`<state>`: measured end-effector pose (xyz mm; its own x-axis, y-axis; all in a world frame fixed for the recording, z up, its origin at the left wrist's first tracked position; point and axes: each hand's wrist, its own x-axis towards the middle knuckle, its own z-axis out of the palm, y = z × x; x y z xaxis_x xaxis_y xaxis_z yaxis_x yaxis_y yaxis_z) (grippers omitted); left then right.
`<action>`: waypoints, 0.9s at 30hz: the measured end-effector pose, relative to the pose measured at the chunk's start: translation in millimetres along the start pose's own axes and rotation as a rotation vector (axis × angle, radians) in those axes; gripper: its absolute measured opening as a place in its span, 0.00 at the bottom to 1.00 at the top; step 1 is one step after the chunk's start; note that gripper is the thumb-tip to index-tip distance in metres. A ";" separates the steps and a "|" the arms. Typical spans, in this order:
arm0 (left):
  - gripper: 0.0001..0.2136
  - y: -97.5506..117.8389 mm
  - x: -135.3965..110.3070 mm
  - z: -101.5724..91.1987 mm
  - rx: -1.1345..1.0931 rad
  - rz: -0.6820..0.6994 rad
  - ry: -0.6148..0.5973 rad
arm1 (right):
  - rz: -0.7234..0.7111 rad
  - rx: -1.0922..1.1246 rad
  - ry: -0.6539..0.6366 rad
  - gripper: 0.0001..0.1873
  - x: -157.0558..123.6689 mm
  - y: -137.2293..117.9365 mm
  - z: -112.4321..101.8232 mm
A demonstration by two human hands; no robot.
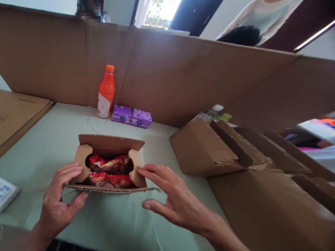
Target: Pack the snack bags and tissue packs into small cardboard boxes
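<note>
A small cardboard box (112, 142) stands on the table in front of me, its top open and its back flap raised. Inside lie red shiny snack packets (112, 165), partly hidden by the curved side flaps, which are folded inward. My left hand (59, 195) grips the box's left end, with fingertips on the left flap and the thumb against the front. At the other end, the fingertips of my right hand (170, 195) touch the right flap. That hand's fingers are stretched out, with the thumb well apart from them.
An orange bottle (106, 92) and two purple tissue packs (132, 116) stand by the cardboard wall (167, 73). To the right are larger cardboard boxes (206, 148), one with a clear bottle (216, 109). A flat carton (23, 111) and a white package (7, 193) lie left. A person stands beyond the wall.
</note>
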<state>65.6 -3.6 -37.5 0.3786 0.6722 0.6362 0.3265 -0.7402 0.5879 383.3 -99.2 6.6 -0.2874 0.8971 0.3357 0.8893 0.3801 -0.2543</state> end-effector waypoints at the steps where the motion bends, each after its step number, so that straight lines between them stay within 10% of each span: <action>1: 0.19 2.7 1.9 0.2 0.000 -0.003 -0.001 | -0.002 0.008 0.002 0.34 4.3 -4.3 8.3; 12: 0.19 5.0 9.0 -9.7 0.273 -0.318 -0.004 | 0.106 0.144 0.248 0.21 9.5 6.3 35.1; 17: 0.27 1.9 34.2 -6.4 0.318 -0.207 -0.081 | 0.158 0.117 0.266 0.56 28.9 23.8 44.6; 23: 0.26 -10.2 42.2 -0.5 0.254 -0.031 -0.214 | -0.075 0.270 0.178 0.24 26.8 33.9 54.4; 27: 0.14 -21.5 28.7 -2.6 0.129 -0.050 -0.202 | -0.076 0.281 0.105 0.41 7.0 35.6 56.1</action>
<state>67.2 31.6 -30.6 0.5205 0.7012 0.4872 0.4520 -0.7104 0.5395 393.0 -66.7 -50.9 -0.2980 0.8409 0.4517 0.7292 0.5059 -0.4608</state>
